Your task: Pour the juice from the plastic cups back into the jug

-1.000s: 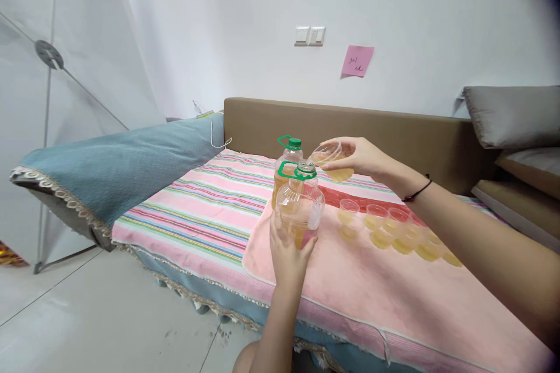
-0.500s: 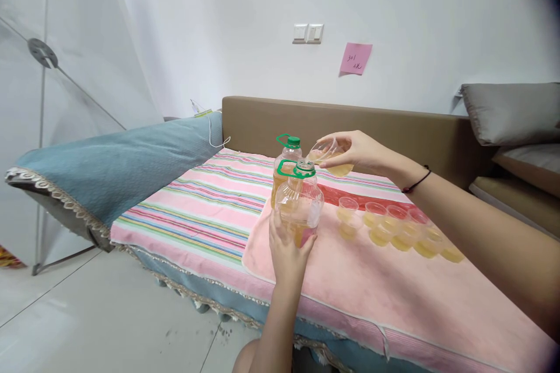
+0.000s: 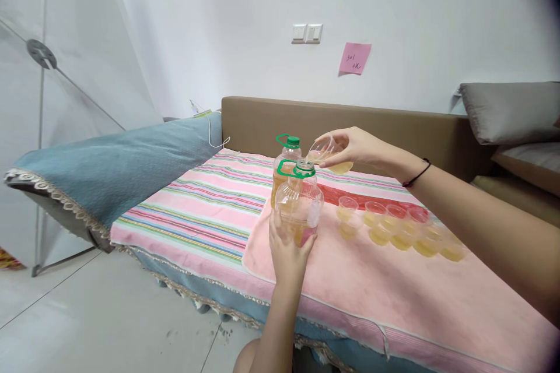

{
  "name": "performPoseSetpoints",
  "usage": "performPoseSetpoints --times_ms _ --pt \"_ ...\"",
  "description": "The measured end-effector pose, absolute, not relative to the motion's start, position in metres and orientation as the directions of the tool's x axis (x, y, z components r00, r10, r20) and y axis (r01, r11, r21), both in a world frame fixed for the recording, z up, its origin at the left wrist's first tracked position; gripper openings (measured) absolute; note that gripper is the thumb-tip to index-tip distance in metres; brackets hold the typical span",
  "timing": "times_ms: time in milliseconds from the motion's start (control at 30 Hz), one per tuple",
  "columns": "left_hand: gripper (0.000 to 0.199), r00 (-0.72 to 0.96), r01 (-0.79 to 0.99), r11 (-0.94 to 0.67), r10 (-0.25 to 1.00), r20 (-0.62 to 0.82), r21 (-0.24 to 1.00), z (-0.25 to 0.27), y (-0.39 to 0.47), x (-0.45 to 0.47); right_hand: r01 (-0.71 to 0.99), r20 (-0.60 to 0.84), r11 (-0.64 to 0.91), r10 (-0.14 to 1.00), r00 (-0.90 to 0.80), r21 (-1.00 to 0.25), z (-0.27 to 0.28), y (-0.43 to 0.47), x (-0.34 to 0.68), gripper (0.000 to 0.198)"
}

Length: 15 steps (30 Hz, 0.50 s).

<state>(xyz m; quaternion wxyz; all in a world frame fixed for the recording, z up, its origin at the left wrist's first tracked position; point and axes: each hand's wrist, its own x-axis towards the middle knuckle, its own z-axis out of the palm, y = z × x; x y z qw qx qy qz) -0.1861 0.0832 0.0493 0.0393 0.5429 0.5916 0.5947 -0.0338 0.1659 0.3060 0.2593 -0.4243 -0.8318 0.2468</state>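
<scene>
My left hand [image 3: 289,245] is wrapped round the lower body of a clear plastic bottle [image 3: 301,195] with a green handle ring and no cap on its mouth. Amber liquid fills its lower part. In my right hand [image 3: 356,145] a clear plastic cup [image 3: 332,154] of pale yellow liquid is tilted, its rim at the bottle's mouth. Behind stands a second bottle [image 3: 280,183] of amber liquid, closed with a green cap. To the right, several clear cups [image 3: 402,227] of yellow liquid stand in rows; one cup [image 3: 348,215] is a little apart, nearest the bottle.
Under the cups lies a pink mat [image 3: 350,285], on a striped cover [image 3: 196,198]. A red strip [image 3: 332,193] runs behind the cups. The brown backrest [image 3: 350,122] rises at the rear, with grey pillows [image 3: 511,112] at right and a blue-covered armrest [image 3: 118,163] at left.
My right hand and the tilted cup have risen very slightly at the bottle's mouth. My left hand and both bottles stay in place.
</scene>
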Motion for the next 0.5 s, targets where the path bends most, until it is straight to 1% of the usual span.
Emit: performPoseSetpoints --times_ms 267,500 --pt "0.107 -0.406 0.595 -0.286 0.699 0.588 0.751 0.05 0.083 -0.186 0.576 0.229 0.549 0.813 -0.535 -0.605 0.302 0.19 -0.029 0.065" --pt "0.104 -0.408 0.575 -0.289 0.709 0.574 0.766 0.048 0.084 -0.186 0.612 0.214 0.584 0.793 -0.57 -0.533 0.308 0.193 -0.03 0.064"
